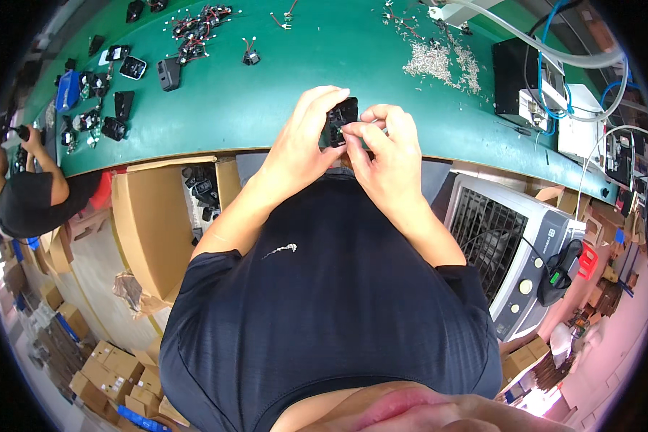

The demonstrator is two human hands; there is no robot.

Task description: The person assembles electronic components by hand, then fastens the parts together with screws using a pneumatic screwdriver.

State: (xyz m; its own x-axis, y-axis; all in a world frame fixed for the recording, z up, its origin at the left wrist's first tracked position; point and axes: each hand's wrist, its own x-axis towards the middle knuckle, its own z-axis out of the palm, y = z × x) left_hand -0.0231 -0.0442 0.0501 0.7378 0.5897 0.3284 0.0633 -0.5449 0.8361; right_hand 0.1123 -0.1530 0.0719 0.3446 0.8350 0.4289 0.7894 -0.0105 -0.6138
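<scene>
Near the front edge of the green bench, my left hand point(304, 133) grips a small black plastic housing point(344, 113) by its left side. The housing is tilted up, with its hollow side partly showing. My right hand point(387, 140) is at its lower right, thumb and forefinger pinched together against the housing. Whatever sits between those fingertips is too small to make out. Beyond my hands, a black part with short red wires point(250, 53) lies on the bench, and a black cover point(168, 74) is further left.
Small pale pieces point(439, 61) are heaped at the back right, wired parts point(194, 32) at the back left. A blue tray point(68, 91) stands left, near a co-worker point(32, 194). Black equipment point(515, 83) stands right. Below are a cardboard box point(151, 223) and an air cooler point(507, 245).
</scene>
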